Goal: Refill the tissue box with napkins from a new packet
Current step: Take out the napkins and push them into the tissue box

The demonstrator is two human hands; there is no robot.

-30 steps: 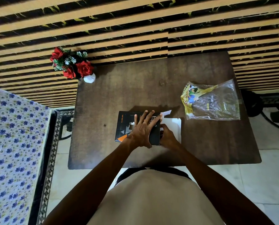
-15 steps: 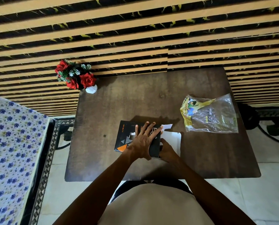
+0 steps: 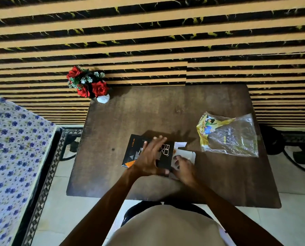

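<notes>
A flat black tissue box with white lettering and an orange corner lies on the dark wooden table. My left hand rests flat on its top with fingers spread. My right hand is at the box's open right end, fingers curled against the white flap and the white napkin edge there. A second small white flap sticks out above it. A clear plastic packet with a yellow printed end lies flat on the table to the right.
A white vase with red roses stands at the table's far left corner, against a striped wall. A bed with a blue flowered sheet is on the left. A dark fan base sits on the floor right of the table.
The view has tilted so the table sits lower in frame. My left hand has turned slightly on the box, and my right hand has shifted a little at the open end.
</notes>
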